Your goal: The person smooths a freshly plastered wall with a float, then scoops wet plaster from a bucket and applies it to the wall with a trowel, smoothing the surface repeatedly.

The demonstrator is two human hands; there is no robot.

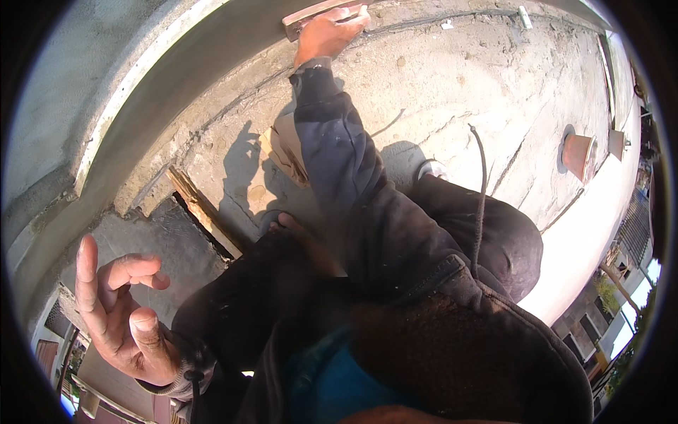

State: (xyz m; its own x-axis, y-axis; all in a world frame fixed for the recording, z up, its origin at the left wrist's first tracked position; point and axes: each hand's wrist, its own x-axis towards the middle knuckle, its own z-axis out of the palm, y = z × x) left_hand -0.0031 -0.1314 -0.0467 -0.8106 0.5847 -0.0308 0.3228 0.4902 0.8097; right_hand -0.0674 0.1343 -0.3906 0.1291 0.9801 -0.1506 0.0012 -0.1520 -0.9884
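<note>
My right hand (328, 37) grips a plastering float (300, 18) against the smooth grey band of wall (176, 67) at the top of the view. My left hand (123, 311) is raised at the lower left with its fingers loosely bent and apart, holding nothing. Beneath my right forearm lies a brown crumpled piece (279, 152), perhaps paper or sacking, partly hidden by the sleeve, on the rough sunlit concrete surface (438, 85).
A splintered wooden piece (201, 212) borders a darker opening or recess at left. My legs and feet are on the concrete. A terracotta-coloured pot-like object (579, 159) sits at right by a pale rounded edge (565, 261), with buildings beyond. A small white cylinder (525, 18) lies at top.
</note>
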